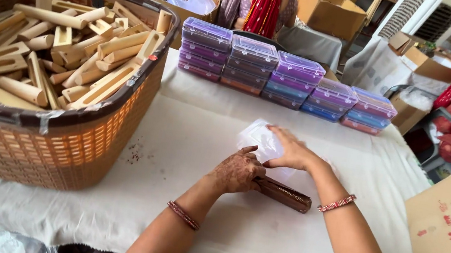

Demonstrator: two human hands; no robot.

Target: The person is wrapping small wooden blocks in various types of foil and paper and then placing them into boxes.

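Our left hand [237, 173] is curled around one end of a dark brown tube [285, 194] lying on the desk [187, 138], while our right hand [292, 150] rests flat and open on a clear plastic bag [260, 137] just beyond it. We see a big woven basket [69, 149] of bamboo pieces [36, 52] at left, and stacked purple-lidded plastic boxes [283, 75] farther back.
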